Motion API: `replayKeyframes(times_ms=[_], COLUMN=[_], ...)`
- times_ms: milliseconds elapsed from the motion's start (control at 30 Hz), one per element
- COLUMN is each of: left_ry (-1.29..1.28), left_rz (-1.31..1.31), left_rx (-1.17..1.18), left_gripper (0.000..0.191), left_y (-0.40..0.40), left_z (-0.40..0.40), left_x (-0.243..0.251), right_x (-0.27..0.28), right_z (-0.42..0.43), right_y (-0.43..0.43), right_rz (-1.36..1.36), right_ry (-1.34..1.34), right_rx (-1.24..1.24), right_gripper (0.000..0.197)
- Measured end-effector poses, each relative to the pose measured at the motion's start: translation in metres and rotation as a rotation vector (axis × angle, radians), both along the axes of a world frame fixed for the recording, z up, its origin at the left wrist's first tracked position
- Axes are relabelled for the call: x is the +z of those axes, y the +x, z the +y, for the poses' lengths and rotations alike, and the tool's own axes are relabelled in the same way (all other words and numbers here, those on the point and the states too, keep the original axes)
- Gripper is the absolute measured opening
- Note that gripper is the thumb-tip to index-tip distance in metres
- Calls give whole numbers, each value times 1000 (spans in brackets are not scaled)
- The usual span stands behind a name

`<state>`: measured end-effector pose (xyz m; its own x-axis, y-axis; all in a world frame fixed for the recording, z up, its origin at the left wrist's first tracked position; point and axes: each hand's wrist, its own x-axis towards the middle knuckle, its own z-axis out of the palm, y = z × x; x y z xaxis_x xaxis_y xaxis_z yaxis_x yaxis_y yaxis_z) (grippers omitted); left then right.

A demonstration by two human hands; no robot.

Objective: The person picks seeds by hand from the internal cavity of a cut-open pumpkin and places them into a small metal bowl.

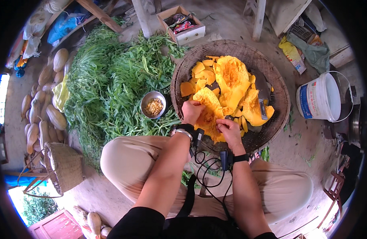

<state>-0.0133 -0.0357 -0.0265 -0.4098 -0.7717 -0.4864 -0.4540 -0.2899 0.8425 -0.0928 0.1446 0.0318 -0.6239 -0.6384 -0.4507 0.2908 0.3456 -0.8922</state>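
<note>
Both hands are at a large piece of orange pumpkin [209,115], whose stringy pulp faces up, over a round woven bamboo basket [279,86]. My left hand [192,112] grips its left edge. My right hand [229,130] has thumb and fingertips pinched together at the pulp on its right side; whether they hold a seed or strands is too small to tell. Beyond lies another big pumpkin piece [232,80], with cut slices [204,74] to its left. A further chunk [255,109] lies at the right, against a metal blade [263,109]. A metal bowl [143,104] holds pale seeds [154,106].
Cut green leaves [120,77] cover the floor at left, with whole squashes [44,110] and a wicker basket [65,167] beyond. A wooden drawer [191,35] with packets stands ahead, near wooden legs [259,21]. A white bucket [319,97] is at right. Cables [208,179] hang between my wrists.
</note>
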Motion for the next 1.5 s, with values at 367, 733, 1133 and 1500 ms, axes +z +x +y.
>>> replayKeyframes(times_ms=[367,733,1133,1500], left_ry=[185,114,-288,104], left_rz=[43,218,-105,525], left_rx=[113,187,150,515], left_gripper=[9,13,24,24], left_y=[-19,3,-19,17], left_z=[7,-3,0,-45], left_x=[3,14,9,58], right_x=[-6,10,1,10], right_z=[2,-3,4,-24], right_y=[-6,-3,-5,-14], right_rz=[-73,-119,-26,0], right_ry=[8,14,-21,-171], right_rx=[22,-91,-165,-314], right_gripper=[17,17,14,13])
